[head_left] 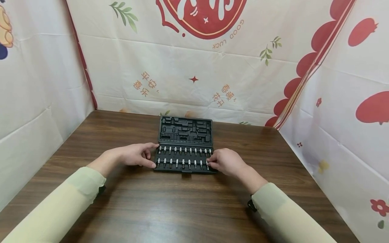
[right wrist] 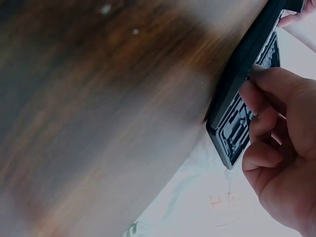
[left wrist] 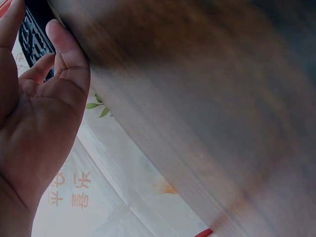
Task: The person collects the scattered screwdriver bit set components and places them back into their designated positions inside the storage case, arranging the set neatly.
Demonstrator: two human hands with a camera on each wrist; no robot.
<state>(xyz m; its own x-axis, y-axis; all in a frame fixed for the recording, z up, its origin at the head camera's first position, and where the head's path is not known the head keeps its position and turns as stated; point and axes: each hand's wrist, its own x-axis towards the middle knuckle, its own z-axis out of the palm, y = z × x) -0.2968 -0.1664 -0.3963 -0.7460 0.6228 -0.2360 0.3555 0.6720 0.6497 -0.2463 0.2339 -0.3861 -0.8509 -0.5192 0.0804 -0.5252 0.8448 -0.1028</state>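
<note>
Our left hand [head_left: 133, 155] rests at the left end of the open black plastic bit case [head_left: 184, 145], fingers stretched and relaxed against its edge, gripping nothing, while our right hand [head_left: 226, 162] sits at the right end with its fingers curled over the near corner, the tips at the last bit in the front row. From the head view we see the case lying flat at the middle of the table: its near half carries two rows of small silvery metal bits [head_left: 182, 157] standing in moulded slots, and its far half is a matte tray of empty angular recesses. The dark wood-grain tabletop [head_left: 194, 202] lies open in front of the case and to both sides, and behind it, well apart, hangs a creased white cloth backdrop [head_left: 194, 60] printed with red shapes, green leaves and orange characters; similar cloth closes in left and right. Pale green sleeves [head_left: 76, 192] cover both forearms. In the left wrist view we see the palm [left wrist: 34, 128] open, the thumb straight against the blurred table edge, a strip of the black case above it. In the right wrist view our fingers [right wrist: 266, 113] bend round the ribbed corner of the case's rigid wall [right wrist: 242, 64], which sits on the glossy brown wood.
</note>
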